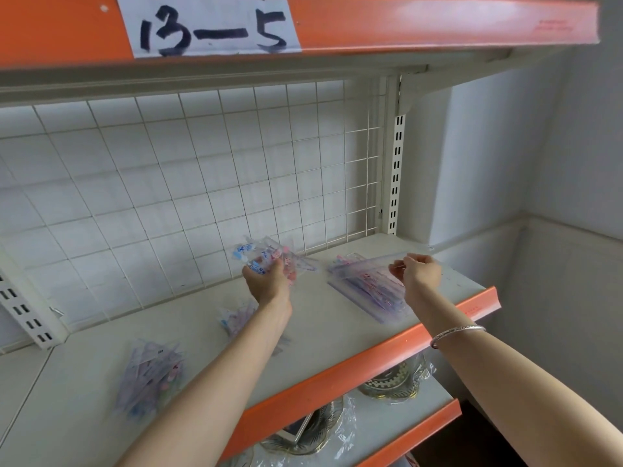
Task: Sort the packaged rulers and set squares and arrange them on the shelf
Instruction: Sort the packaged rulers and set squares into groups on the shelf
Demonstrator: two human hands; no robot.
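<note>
So the person's left hand (266, 281) is gripping a messy bunch of packets (261, 257) held just above the shelf (320, 332), close to the wire grid back panel (202, 183). The right hand (419, 273) pinches one long clear ruler pack (364, 261) right over the ruler stack (371, 293), which sits near the shelf's right end. A bracelet (458, 333) is on that wrist. Two more loose heaps are lying around: one small pile (234, 320) partly hidden under the left forearm, and another heap (151, 375) toward the front left. There's bare shelf between the heaps and the stack, and along the orange front lip (371, 358). Overhead, the upper shelf edge carries a paper label (209, 25) reading 13-5. A slotted upright (396, 176) and a wall close off the right side. Below, there are plastic-wrapped dishes (391, 382).
</note>
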